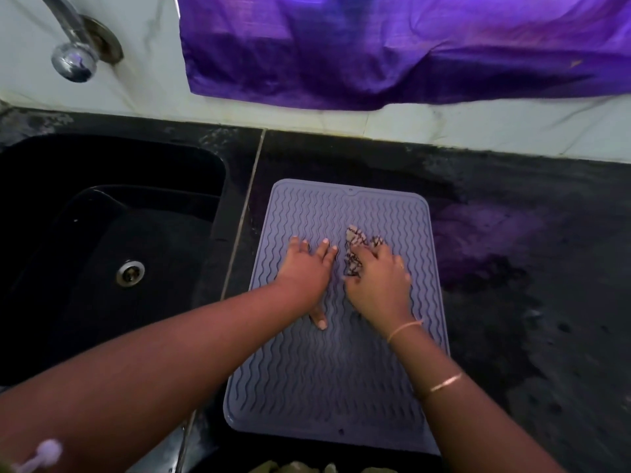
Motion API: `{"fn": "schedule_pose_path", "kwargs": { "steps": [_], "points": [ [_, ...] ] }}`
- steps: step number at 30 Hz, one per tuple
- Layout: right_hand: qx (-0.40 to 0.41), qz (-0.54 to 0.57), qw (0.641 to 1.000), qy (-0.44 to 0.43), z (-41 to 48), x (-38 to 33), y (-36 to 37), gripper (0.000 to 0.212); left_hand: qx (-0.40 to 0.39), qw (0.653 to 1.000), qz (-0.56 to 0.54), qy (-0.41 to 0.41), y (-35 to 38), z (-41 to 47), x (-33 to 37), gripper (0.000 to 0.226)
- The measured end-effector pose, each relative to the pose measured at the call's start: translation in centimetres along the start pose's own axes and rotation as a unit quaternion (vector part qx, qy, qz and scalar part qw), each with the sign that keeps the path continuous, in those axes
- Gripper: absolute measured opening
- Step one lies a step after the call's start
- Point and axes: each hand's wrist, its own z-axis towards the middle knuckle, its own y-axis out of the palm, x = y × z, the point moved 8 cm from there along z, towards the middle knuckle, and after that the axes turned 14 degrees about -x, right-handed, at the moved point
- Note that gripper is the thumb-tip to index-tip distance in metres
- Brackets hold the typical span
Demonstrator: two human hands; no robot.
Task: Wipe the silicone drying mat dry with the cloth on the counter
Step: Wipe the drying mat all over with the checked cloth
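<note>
The silicone drying mat [336, 377] lies lengthwise from lower centre to mid-frame on the dark worktop [532, 302]. At mid-mat the left hand [305, 273] presses flat, fingers spread; just beside it the right hand [380, 281] clutches the bunched cloth [355, 249] — bare mat runs beyond to its far edge, sink [102, 233] at left.

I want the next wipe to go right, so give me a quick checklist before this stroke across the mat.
1. Patterned cloth under the right hand: ok.
2. Left hand flat on the grey ridged silicone mat, steadying it: ok.
3. Mat flat on the black counter: ok.
4. Mat clear of the black sink: ok.
5. Mat surface dry: cannot tell.
</note>
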Motion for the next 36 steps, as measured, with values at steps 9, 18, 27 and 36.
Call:
{"fn": "schedule_pose_path", "kwargs": {
  "steps": [9, 18, 27, 36],
  "points": [
    [-0.054, 0.174, 0.983, 0.026, 10.7, 1.2, -4.5, 0.055, -0.006, 1.000, 0.000, -0.002, 0.0, 0.2, 0.0, 0.144],
    [-0.026, 0.025, 0.998, -0.046, 1.5, 0.4, -0.3, 0.055, 0.007, 1.000, 0.010, -0.007, -0.4, 0.0, 0.0, 0.144],
    [-0.096, 0.153, 0.983, -0.037, -0.5, 1.8, -0.3, 0.054, 0.021, 1.000, -0.002, -0.022, -0.1, -1.0, -0.2, 0.137],
    [-0.051, -0.032, 0.998, -0.002, 1.3, -0.2, -0.2, 0.056, 0.049, 0.997, -0.039, -0.050, 1.3, -2.9, -0.5, 0.113]
  ]
}}
